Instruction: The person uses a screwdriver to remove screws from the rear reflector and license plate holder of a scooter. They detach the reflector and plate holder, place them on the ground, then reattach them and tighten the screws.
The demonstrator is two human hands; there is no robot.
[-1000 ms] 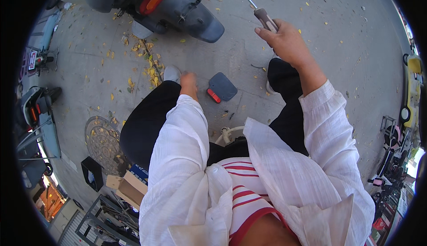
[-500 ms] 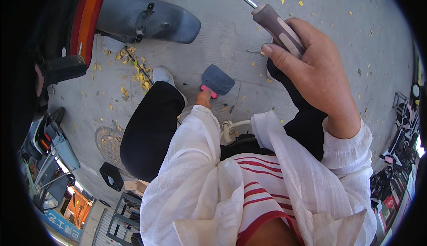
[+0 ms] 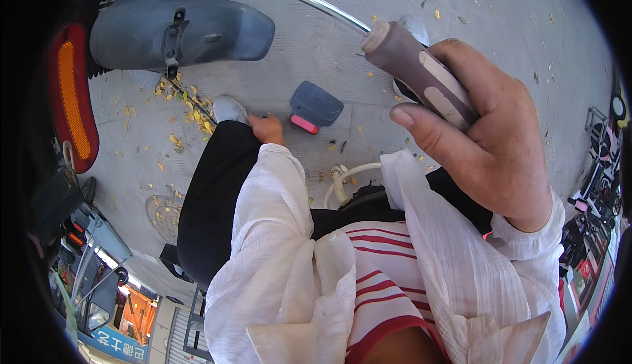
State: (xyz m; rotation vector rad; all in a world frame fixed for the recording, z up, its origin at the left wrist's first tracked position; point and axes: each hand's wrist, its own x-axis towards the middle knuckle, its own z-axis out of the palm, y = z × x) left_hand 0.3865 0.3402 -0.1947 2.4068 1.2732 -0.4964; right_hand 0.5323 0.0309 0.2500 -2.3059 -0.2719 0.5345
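Observation:
My right hand (image 3: 487,133) is closed around the brown-and-beige handle of a screwdriver (image 3: 421,74). Its long metal shaft runs up and left, past the top of a dark grey mudguard (image 3: 217,32); the tip cannot be made out. My left hand (image 3: 266,129) is beside my left knee and a light shoe (image 3: 228,109), with fingers partly extended and nothing visible in them. To the right of that hand, a flat dark grey plastic piece (image 3: 317,104) with a pink-red strip (image 3: 305,124) along its near edge lies on the ground.
At the left stands a vehicle with a red-and-orange tail light (image 3: 74,97). Yellow leaves (image 3: 191,107) are scattered over the grey pavement. A pale curved tube (image 3: 359,168) shows between my legs. Parked scooters (image 3: 99,245) stand lower left; assorted objects (image 3: 582,232) line the right edge.
My left hand has left the pink-red strip and moved left toward my shoe. My right hand and the screwdriver have come slightly nearer and lower. The view has shifted relative to the vehicle.

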